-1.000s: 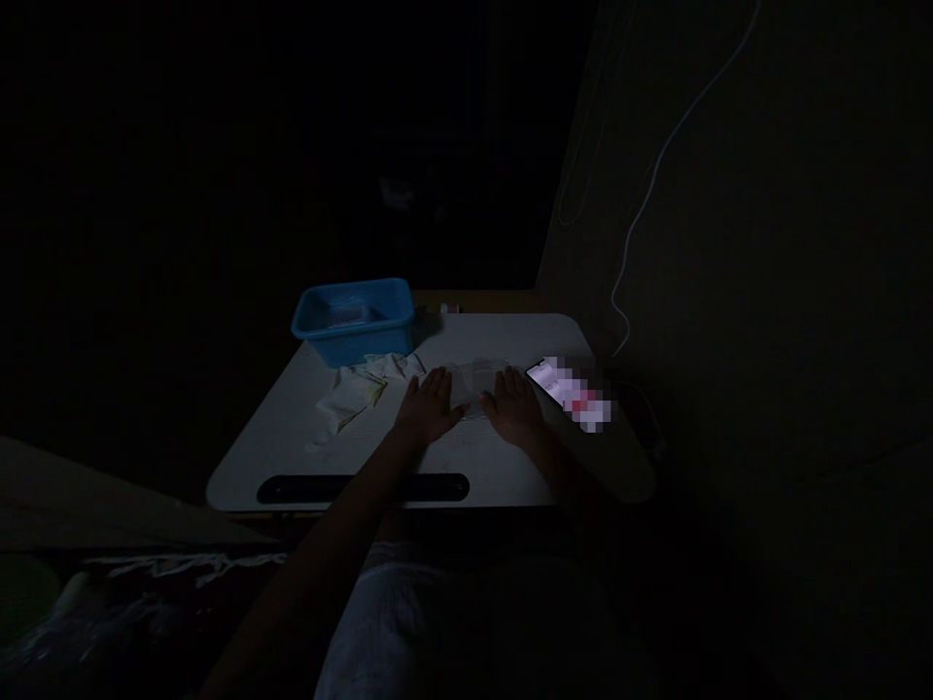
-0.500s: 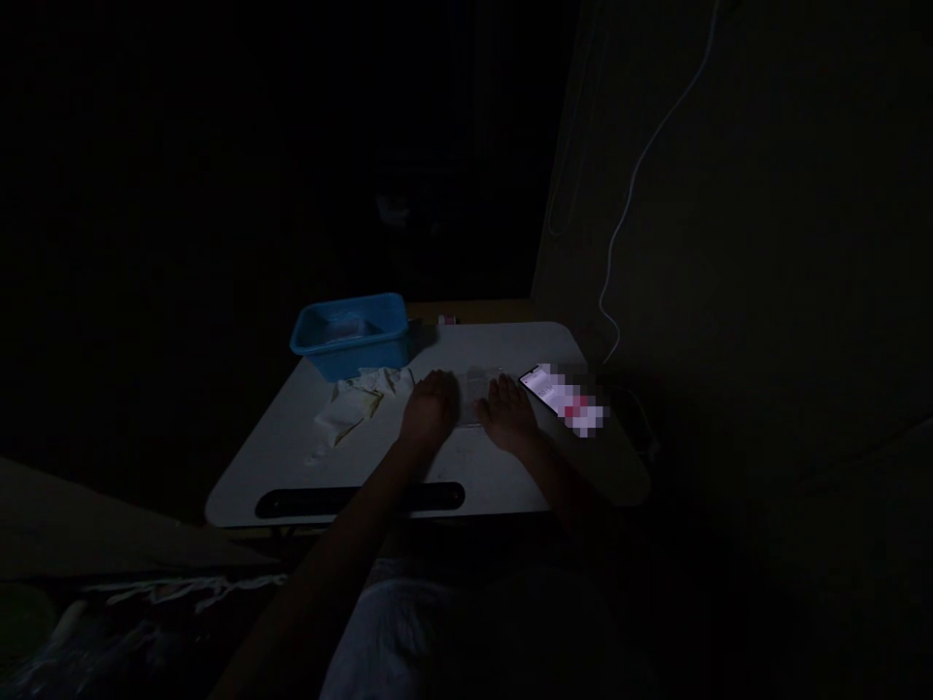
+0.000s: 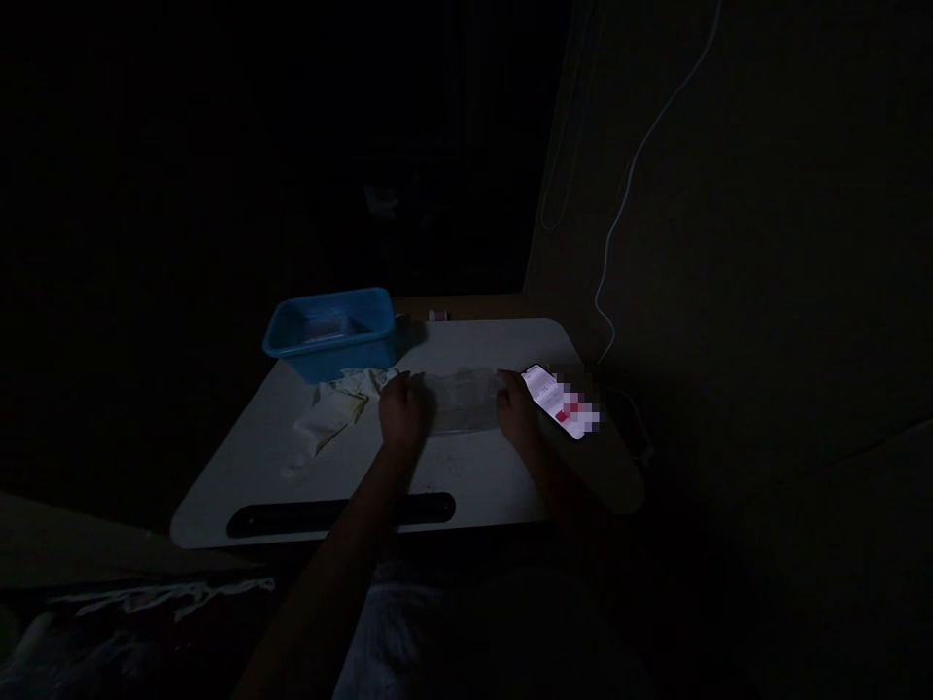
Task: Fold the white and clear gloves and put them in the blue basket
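A see-through plastic piece (image 3: 465, 401), flat-looking and faintly creased, spans the gap between my hands over the white tabletop; in this dim light I cannot tell if it is a bag, a sheet or a case. My left hand (image 3: 400, 410) has its fingers closed at the left end of it. At the opposite end, my right hand (image 3: 514, 403) grips with thumb and fingers bent. A crumpled whitish cloth or wrapper (image 3: 331, 413) lies just left of my left hand. Right beside my right hand is a lit phone (image 3: 558, 397), its screen partly blurred out.
A blue plastic basin (image 3: 331, 335) with something clear inside stands at the back left of the small white table (image 3: 466, 476). A dark slot (image 3: 277, 516) runs along the front edge. Behind the table is a small red-and-white object (image 3: 438, 316). A white cable (image 3: 608, 238) hangs at right.
My hands have moved apart, from lying over the plastic piece to holding its two ends. More of the plastic shows between them. The view has shifted slightly.
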Motion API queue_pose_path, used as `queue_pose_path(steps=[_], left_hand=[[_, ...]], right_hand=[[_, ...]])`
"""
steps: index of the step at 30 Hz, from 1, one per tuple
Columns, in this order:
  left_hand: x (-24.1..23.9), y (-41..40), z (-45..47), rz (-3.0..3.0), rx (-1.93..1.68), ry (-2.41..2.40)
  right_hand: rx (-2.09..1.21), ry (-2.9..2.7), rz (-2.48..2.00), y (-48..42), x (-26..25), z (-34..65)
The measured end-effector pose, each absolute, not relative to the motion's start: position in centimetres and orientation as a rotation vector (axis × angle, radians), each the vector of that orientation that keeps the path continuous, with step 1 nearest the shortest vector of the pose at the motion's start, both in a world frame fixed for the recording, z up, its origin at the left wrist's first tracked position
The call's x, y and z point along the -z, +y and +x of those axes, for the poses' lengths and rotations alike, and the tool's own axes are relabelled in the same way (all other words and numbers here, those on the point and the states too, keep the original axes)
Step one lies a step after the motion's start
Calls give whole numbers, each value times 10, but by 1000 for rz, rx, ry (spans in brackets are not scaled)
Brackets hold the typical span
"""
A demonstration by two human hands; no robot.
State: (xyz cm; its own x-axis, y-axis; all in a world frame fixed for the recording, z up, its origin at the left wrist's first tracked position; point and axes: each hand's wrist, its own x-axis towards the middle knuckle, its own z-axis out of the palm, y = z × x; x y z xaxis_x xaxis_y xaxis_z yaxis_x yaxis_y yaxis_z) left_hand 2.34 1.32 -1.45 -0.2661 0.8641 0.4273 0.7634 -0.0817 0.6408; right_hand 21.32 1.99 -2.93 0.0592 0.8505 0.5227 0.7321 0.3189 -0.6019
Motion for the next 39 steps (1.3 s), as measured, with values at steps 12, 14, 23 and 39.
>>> queue_pose_path(steps=[12, 14, 23, 39], left_hand=[[-1, -5, 24, 2081, -866, 2358], [3, -1, 23, 2059, -904, 2323], [15, 11, 18, 1946, -1240, 1925], [19, 14, 22, 1793, -1527, 1384]], right_hand=[[-272, -1698, -1357, 28, 42, 216], [-294, -1685, -1346, 29, 43, 216], [-299, -1679, -1333, 29, 43, 215], [-370, -1663, -1499, 18, 20, 213]])
